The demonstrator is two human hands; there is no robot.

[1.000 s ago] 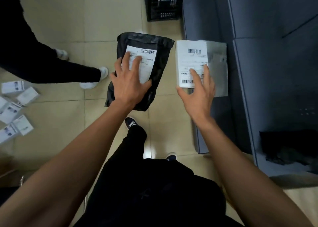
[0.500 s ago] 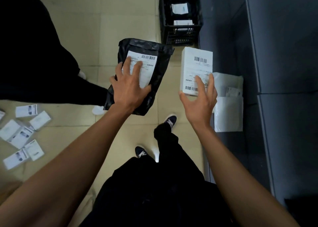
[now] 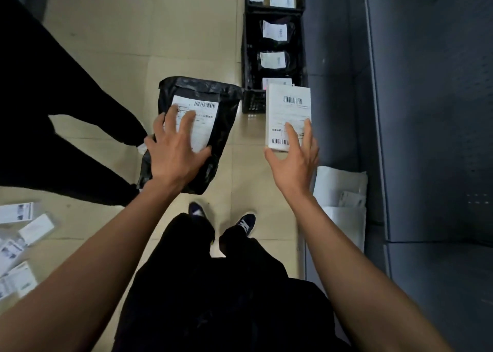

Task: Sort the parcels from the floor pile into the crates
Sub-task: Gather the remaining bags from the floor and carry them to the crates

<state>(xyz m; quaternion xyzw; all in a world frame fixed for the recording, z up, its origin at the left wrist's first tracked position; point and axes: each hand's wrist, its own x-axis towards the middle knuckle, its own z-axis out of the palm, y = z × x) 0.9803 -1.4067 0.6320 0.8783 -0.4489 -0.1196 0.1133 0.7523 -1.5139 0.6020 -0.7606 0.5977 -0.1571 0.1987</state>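
Holding a parcel in each hand, above the tiled floor (image 3: 186, 31). Left hand (image 3: 174, 155) grips the black poly mailer (image 3: 221, 127): fingers spread over its white label, thumb hooked at the near right edge. Mailer's long axis runs near-to-far, tilted slightly, far end leaning right; barcode at the far end of the label. Right hand (image 3: 294, 165) holds the white box (image 3: 289, 111) by its near end, fingers up across the label face, thumb at the near left corner. Box long axis near-to-far, almost straight, barcodes at both ends. Box sits just right of the mailer, apart from it.

Black crates (image 3: 246, 58) stand in a row far centre, against a grey cabinet (image 3: 426, 111), labelled parcels inside. White mailers (image 3: 338, 191) lie near right by the cabinet. Small white boxes (image 3: 18, 231) are scattered on the floor, near left. Another person's dark legs (image 3: 66, 138) are at left.
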